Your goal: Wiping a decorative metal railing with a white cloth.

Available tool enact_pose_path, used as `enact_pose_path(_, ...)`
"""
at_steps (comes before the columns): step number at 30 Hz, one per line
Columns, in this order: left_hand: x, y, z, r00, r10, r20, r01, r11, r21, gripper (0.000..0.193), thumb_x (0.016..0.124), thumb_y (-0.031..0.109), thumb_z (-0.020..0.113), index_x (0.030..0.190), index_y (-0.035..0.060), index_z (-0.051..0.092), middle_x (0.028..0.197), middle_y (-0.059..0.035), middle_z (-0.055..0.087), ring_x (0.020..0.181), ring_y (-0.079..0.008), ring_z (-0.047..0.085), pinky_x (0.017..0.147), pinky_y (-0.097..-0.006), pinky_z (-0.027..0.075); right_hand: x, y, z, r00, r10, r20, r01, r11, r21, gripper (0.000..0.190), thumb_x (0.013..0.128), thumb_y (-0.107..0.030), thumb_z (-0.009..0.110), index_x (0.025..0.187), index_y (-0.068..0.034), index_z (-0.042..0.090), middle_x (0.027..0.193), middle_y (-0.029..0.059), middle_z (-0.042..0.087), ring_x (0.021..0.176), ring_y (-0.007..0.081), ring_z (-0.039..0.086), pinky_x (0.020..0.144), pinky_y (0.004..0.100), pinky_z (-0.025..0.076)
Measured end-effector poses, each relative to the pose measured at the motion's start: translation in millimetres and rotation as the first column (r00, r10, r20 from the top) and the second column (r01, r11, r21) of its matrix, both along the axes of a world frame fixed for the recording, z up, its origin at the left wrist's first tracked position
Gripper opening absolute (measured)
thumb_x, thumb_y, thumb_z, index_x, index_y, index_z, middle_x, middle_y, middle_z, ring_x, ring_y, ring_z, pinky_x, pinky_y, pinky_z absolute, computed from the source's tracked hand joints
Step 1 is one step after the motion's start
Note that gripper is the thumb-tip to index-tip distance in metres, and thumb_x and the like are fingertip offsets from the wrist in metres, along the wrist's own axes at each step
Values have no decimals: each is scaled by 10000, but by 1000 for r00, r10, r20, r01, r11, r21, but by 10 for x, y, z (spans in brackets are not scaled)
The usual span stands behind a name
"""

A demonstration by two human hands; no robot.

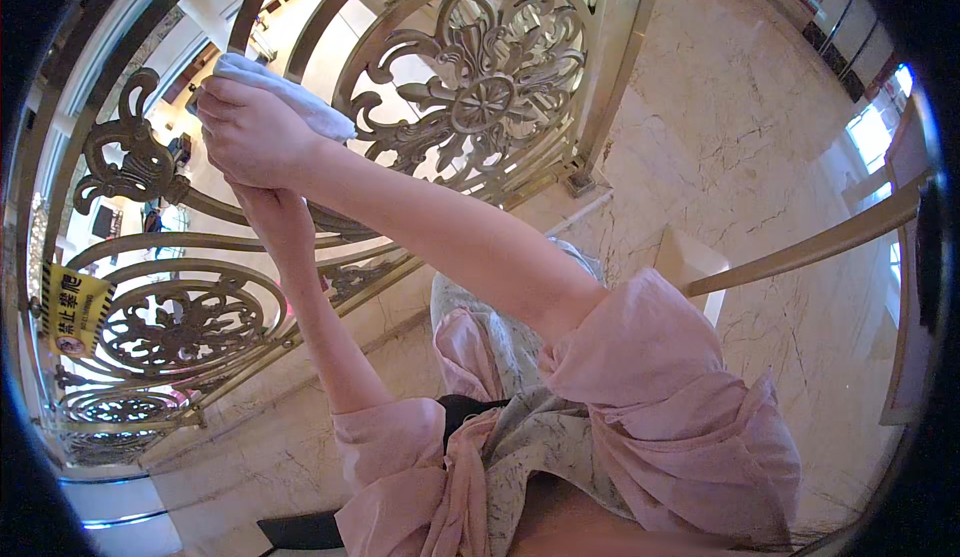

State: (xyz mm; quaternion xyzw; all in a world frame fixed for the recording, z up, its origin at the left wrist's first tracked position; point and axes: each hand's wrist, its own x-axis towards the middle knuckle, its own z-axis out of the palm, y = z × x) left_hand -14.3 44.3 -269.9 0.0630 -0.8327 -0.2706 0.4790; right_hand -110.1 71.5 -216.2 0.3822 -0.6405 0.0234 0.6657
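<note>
My right hand (255, 133) is curled over a folded pale cloth (281, 96) in front of an ornate metal railing (480, 103). The cloth sticks out past my knuckles on the upper side, close to the railing's curved bars. Just below, my left hand (259, 195) meets the right one. Most of its fingers are hidden behind the right hand, so its grip does not show. Both forearms reach forward from rolled pink sleeves, the right crossing towards the upper left.
A yellow warning sign (77, 309) with writing hangs on the railing at the left. Marble floor (720, 129) stretches along the right. A curved wooden piece (810, 246) juts in from the right edge. Through the bars a lower level shows.
</note>
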Motion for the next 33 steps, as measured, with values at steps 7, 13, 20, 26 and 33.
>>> enact_pose_path(7,-94,116,62,997,-64,-33,63,998,-14,590,960,330,489,1368,-53,302,1383,-268,379,1305,-384,369,1042,-412,306,-324,-263,-178,998,-66,0,65,987,-149,141,677,-171,602,731,-78,694,913,17,656,1062,203,541,986,298,387)
enact_pose_path(13,-6,-62,-24,998,-56,-4,56,997,45,584,956,353,492,1354,-37,321,1374,-267,385,1291,-376,384,1037,-405,311,52,-130,-59,995,-97,39,102,985,-143,155,696,-180,591,755,-70,683,946,22,652,1079,194,527,995,304,382)
enact_pose_path(20,-54,37,21,999,-49,-22,50,998,27,574,962,365,480,1344,-36,329,1344,-257,412,1262,-371,409,1019,-394,324,-15,21,-37,996,-91,-17,90,996,-28,159,697,-163,601,794,-68,684,964,25,653,1064,194,540,999,304,386)
enact_pose_path(26,-33,62,46,998,-69,-13,69,997,36,561,936,235,491,1365,-63,288,1369,-304,362,1289,-454,342,1041,-485,302,-94,-12,-40,985,-123,-118,111,988,-107,142,697,-142,607,787,-65,684,949,26,653,1049,196,545,1012,307,388)
enact_pose_path(33,-31,9,-3,998,-57,-7,57,998,13,590,959,365,484,1351,-44,321,1368,-267,382,1291,-409,364,1045,-423,294,53,-62,-60,987,-142,72,148,985,-88,137,706,-145,597,789,-65,671,962,31,643,1058,195,533,1017,309,383)
